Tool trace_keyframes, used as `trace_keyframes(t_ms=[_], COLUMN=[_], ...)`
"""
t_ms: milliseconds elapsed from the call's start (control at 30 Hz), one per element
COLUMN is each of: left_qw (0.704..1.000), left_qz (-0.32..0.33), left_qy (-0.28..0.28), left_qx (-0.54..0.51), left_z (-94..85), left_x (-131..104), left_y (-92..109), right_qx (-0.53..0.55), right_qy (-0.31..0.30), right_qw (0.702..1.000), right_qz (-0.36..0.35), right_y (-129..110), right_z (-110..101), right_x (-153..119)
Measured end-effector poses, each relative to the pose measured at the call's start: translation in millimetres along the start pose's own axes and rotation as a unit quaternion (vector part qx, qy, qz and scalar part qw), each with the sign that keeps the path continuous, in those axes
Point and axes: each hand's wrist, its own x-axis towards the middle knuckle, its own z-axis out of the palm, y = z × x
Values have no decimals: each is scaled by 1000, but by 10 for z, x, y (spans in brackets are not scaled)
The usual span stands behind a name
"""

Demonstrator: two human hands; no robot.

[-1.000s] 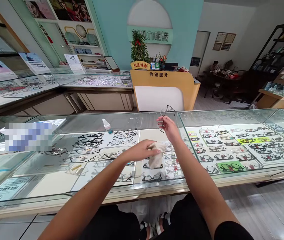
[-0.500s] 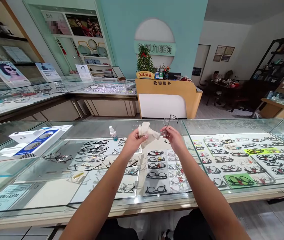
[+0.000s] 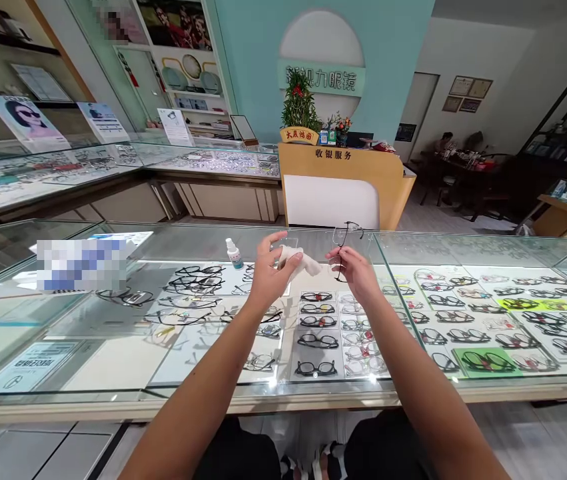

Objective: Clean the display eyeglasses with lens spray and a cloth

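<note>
My left hand [image 3: 274, 270] holds a crumpled white cloth [image 3: 306, 261] between thumb and fingers, its index finger raised. A loose end of the cloth points toward my right hand [image 3: 356, 270]. That hand is closed on a pair of thin dark-framed eyeglasses [image 3: 347, 235], held upright above the glass counter; part of the frame is hidden behind the fingers. The cloth and the glasses are apart. To the left of my left hand, a small white spray bottle [image 3: 234, 255] with a blue label stands on the counter.
Under the counter glass [image 3: 113, 373] lie rows of eyeglass frames [image 3: 317, 341]. A white and blue box [image 3: 83, 265], partly blurred, sits at left. Beyond the counter stands a wooden cashier desk [image 3: 333, 167] with a plant [image 3: 299, 103]. A person [image 3: 444, 143] sits far right.
The cloth has shifted in my left hand, and its index finger has lifted. My right hand still holds the glasses, now turned slightly. The whole view has tilted down.
</note>
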Motion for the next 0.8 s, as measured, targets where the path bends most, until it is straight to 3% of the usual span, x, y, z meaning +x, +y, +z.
trace_keyframes(t_ms=[167,400,667,800], left_qw=[998,964,958,948], left_qz=[7,-155,-143,-170], left_qy=[1,-39,-72,-90], left_qx=[-55,-215,-239,-252], left_z=[4,8,29,23], left_x=[-19,-3,1,5], left_y=[64,-7,-57,-14], right_qx=[-6,-13,-26,-31], right_qy=[-17,-30,-25,-41], right_qw=[1000,999,999,999], right_qz=[6,8,14,17], right_y=[21,39,38,38], right_z=[10,9,0,0], right_x=[-8,-8,4,-4])
